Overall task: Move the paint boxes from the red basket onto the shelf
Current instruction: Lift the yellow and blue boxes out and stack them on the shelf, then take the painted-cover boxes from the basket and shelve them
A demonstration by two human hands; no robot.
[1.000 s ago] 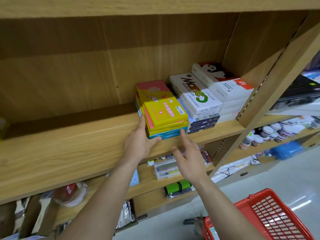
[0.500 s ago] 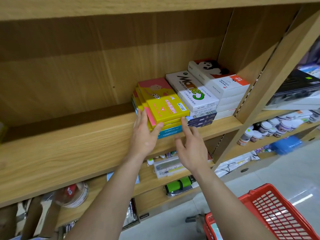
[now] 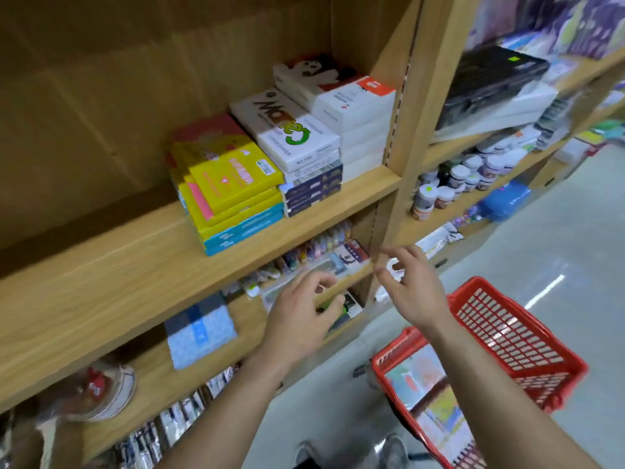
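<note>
Presently, both hands are held in the air in front of the shelf unit, empty and loosely spread. The left hand (image 3: 297,319) is seen palm down with its fingers apart and slightly curled, nothing gripped in it. The right hand (image 3: 411,292) is held just to its right, fingers likewise parted and bent, closed on nothing.

Above and to the left of both hands, the wooden shelf (image 3: 142,265) is loaded with paint boxes. A stack of yellow boxes (image 3: 233,177) on teal ones is placed nearest the left hand, up and slightly left of it. Just beside that stack, farther right, a white box with green lettering (image 3: 287,130) is laid on top of dark blue boxes (image 3: 313,187). A taller pile of white boxes (image 3: 351,106) is set against the shelf's upright post, above the right hand.

Below and to the right of the right hand, the red basket (image 3: 507,333) is seen near the floor, its near end partly hidden by the right forearm. More colourful boxes (image 3: 422,380) are lying inside it; their print is blurred. Under the left hand, a lower shelf with small packaged goods is visible, too blurred to be identified.
</note>
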